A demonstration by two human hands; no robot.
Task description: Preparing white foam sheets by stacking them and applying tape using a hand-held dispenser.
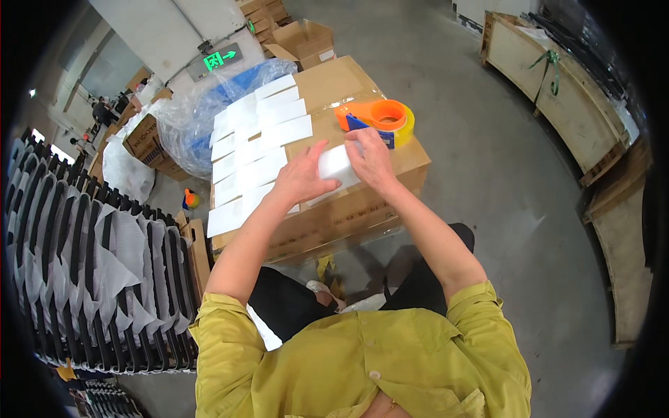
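A small white box (334, 164) sits between my two hands on top of a large brown cardboard carton (411, 157). My left hand (301, 174) grips its left side with the fingers bent. My right hand (371, 160) holds its right end. Left of my hands, several flat white sheets (254, 139) lie in overlapping rows across the carton top. An orange tape dispenser (380, 118) with a yellowish roll stands on the carton just beyond my right hand.
A rack of dark parts wrapped in white foam (90, 272) fills the left. Clear plastic wrap over something blue (202, 104) and more cartons (303, 40) lie beyond. Wooden crates (557, 83) line the right on a grey concrete floor (502, 209).
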